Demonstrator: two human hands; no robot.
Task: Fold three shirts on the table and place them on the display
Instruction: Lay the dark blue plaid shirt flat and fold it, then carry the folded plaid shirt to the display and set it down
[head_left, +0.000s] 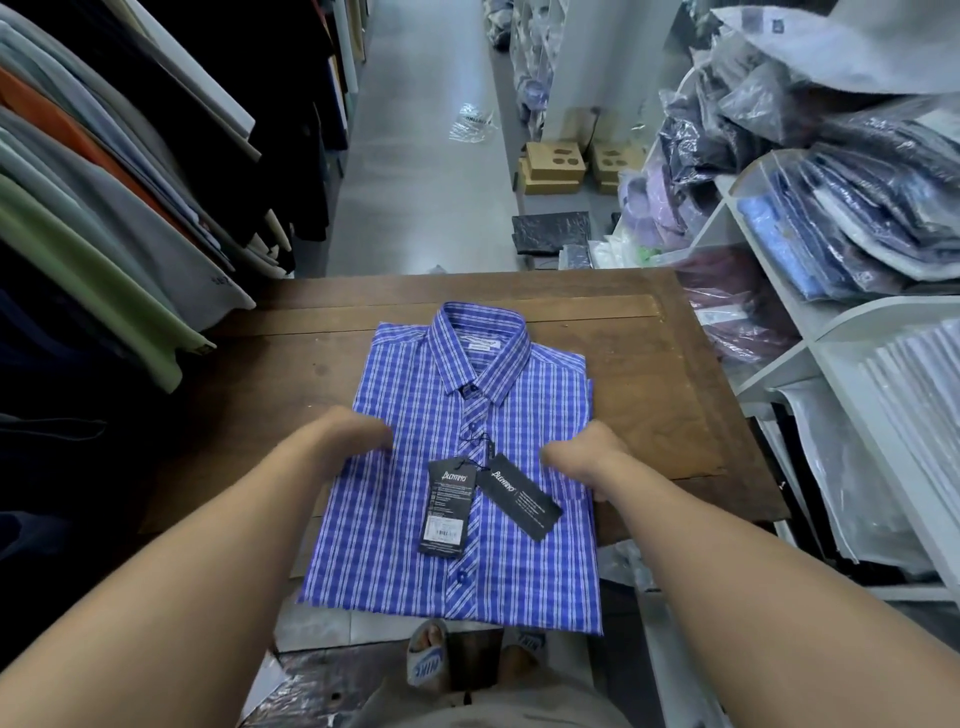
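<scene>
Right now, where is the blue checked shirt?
Head view, centre: the blue checked shirt lies folded on the wooden table, collar away, near end overhanging the edge, the left hand and right hand holding its sides.

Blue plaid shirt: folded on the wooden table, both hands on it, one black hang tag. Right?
No: head view shows two black hang tags, not one. Rest holds: blue plaid shirt folded on the wooden table, left hand and right hand on it.

Clothing shop, stock aisle | garments (104, 171) hanging in row left | white shelves (779, 332) crammed with plastic-bagged shirts (857, 218) | branded hang tags (448, 506) on plaid shirt (395, 405) atop wooden bench (649, 364)
</scene>
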